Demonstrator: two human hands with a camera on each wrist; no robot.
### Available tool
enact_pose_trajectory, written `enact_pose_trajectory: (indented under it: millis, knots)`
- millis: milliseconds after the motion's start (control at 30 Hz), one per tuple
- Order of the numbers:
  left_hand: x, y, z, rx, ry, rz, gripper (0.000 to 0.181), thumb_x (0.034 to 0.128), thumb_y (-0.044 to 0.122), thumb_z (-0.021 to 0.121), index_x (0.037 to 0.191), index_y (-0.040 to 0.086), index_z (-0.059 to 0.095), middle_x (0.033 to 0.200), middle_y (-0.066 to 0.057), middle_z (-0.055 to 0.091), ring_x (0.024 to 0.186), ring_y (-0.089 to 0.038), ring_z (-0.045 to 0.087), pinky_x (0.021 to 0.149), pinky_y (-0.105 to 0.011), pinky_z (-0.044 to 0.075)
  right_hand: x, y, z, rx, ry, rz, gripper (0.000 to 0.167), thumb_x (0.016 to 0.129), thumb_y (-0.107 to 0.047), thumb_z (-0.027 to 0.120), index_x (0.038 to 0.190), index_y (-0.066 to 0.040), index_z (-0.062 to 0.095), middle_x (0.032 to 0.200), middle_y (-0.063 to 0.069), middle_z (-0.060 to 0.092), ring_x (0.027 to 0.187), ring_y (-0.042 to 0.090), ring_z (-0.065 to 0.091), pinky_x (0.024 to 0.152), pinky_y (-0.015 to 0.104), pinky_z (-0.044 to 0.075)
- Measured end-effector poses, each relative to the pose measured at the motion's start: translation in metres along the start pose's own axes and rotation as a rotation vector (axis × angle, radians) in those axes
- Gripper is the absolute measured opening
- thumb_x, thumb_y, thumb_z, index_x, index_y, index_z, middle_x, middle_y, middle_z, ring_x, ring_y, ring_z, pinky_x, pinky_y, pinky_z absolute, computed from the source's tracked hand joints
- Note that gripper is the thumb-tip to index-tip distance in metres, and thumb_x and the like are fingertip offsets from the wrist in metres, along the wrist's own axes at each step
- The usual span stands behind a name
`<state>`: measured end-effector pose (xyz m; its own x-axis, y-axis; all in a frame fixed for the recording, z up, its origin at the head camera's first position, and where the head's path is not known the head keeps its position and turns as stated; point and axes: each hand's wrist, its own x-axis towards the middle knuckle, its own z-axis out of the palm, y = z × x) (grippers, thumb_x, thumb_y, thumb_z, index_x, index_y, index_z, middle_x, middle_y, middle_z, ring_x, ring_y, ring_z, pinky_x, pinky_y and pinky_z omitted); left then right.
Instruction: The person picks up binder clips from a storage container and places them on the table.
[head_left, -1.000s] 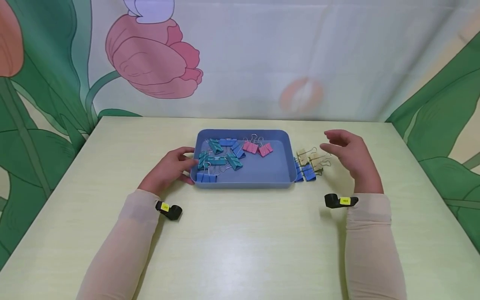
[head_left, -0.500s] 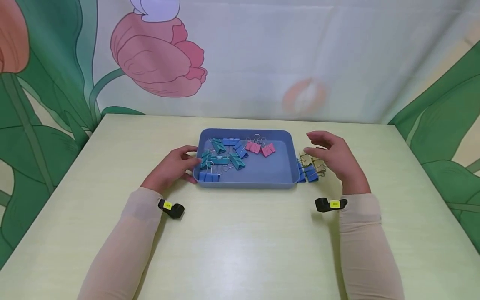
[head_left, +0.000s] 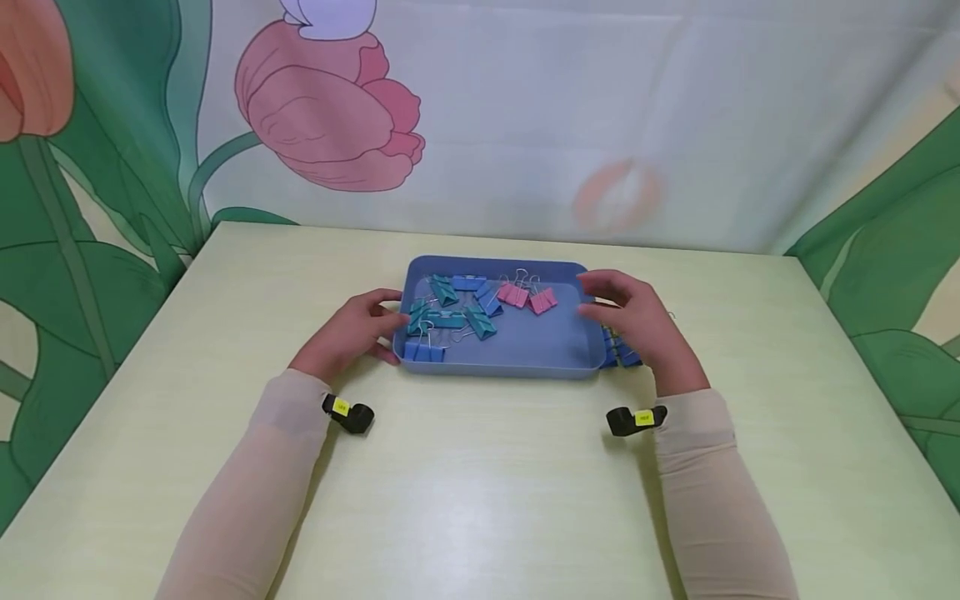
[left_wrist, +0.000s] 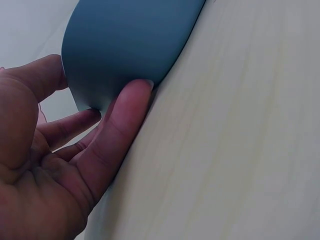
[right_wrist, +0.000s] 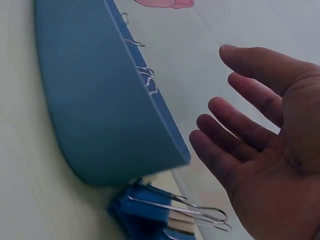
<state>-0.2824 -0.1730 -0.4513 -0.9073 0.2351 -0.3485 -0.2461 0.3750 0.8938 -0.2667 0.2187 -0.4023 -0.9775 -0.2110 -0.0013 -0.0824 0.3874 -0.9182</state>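
A blue tray (head_left: 502, 371) lies on the table with several binder clips in it: teal clips (head_left: 480, 321) and blue clips (head_left: 424, 351) on the left, pink clips (head_left: 513, 293) near the back. My left hand (head_left: 352, 333) grips the tray's left end; in the left wrist view a finger (left_wrist: 131, 107) lies on its outer wall, others at the rim. Above the tray's right rim hovers my right hand (head_left: 637, 321), fingers apart and holding nothing. Beside that end lie more blue binder clips (head_left: 627, 353), partly hidden by the right hand and wrist.
The pale table (head_left: 480, 500) extends around the tray. A curtain with printed flowers (head_left: 330, 108) hangs behind its back edge. In the right wrist view, wire handles (right_wrist: 200, 212) stick out from the clips under the tray's end corner.
My right hand has moved left, from over the loose clips to the tray's right rim. It now covers the yellow clips. The left hand keeps its place on the tray.
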Motion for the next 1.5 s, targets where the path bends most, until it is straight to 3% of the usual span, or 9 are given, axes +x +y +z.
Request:
enact_pose_trajectory:
  millis: [200, 533, 800, 1033, 1500]
  knots:
    - [-0.001, 0.002, -0.001, 0.012, -0.006, -0.002, 0.062, 0.0947, 0.032, 0.060, 0.149, 0.019, 0.033, 0.128, -0.017, 0.051, 0.095, -0.029, 0.066, 0.073, -0.038, 0.059, 0.006, -0.001, 0.016, -0.007, -0.051, -0.050, 0.048, 0.087, -0.018, 0.071, 0.132, -0.011, 0.057, 0.138, 0.016, 0.054, 0.128, 0.033, 0.052, 0.106, 0.043, 0.044]
    - [-0.002, 0.003, 0.000, 0.013, 0.004, -0.014, 0.063, 0.0946, 0.032, 0.061, 0.150, 0.020, 0.033, 0.128, -0.017, 0.050, 0.093, -0.029, 0.066, 0.073, -0.038, 0.059, 0.018, -0.008, 0.039, -0.014, -0.095, -0.051, 0.051, 0.086, -0.022, 0.074, 0.132, -0.009, 0.056, 0.134, 0.012, 0.058, 0.126, 0.028, 0.054, 0.104, 0.044, 0.045]
    - [0.001, 0.003, -0.001, 0.003, -0.002, -0.002, 0.063, 0.0949, 0.030, 0.061, 0.150, 0.018, 0.032, 0.127, -0.019, 0.049, 0.093, -0.029, 0.066, 0.073, -0.039, 0.059, 0.025, -0.020, 0.054, 0.049, -0.155, -0.087, 0.048, 0.086, -0.015, 0.072, 0.131, -0.005, 0.057, 0.131, 0.018, 0.058, 0.124, 0.033, 0.055, 0.103, 0.041, 0.046]
    - [0.000, 0.004, 0.000, 0.013, 0.000, -0.022, 0.064, 0.0949, 0.029, 0.061, 0.150, 0.018, 0.031, 0.127, -0.019, 0.050, 0.088, -0.029, 0.067, 0.073, -0.038, 0.059, 0.029, -0.024, 0.070, 0.054, -0.198, -0.090, 0.044, 0.086, -0.019, 0.073, 0.127, -0.013, 0.061, 0.130, 0.015, 0.060, 0.123, 0.031, 0.055, 0.099, 0.036, 0.050]
    - [0.001, 0.001, 0.000, 0.007, -0.003, -0.010, 0.063, 0.0951, 0.028, 0.061, 0.150, 0.018, 0.031, 0.126, -0.018, 0.051, 0.096, -0.029, 0.065, 0.073, -0.039, 0.059, 0.037, -0.032, 0.101, -0.112, -0.247, -0.097, 0.043, 0.088, -0.020, 0.070, 0.129, -0.011, 0.060, 0.131, 0.010, 0.061, 0.122, 0.021, 0.058, 0.099, 0.041, 0.049]
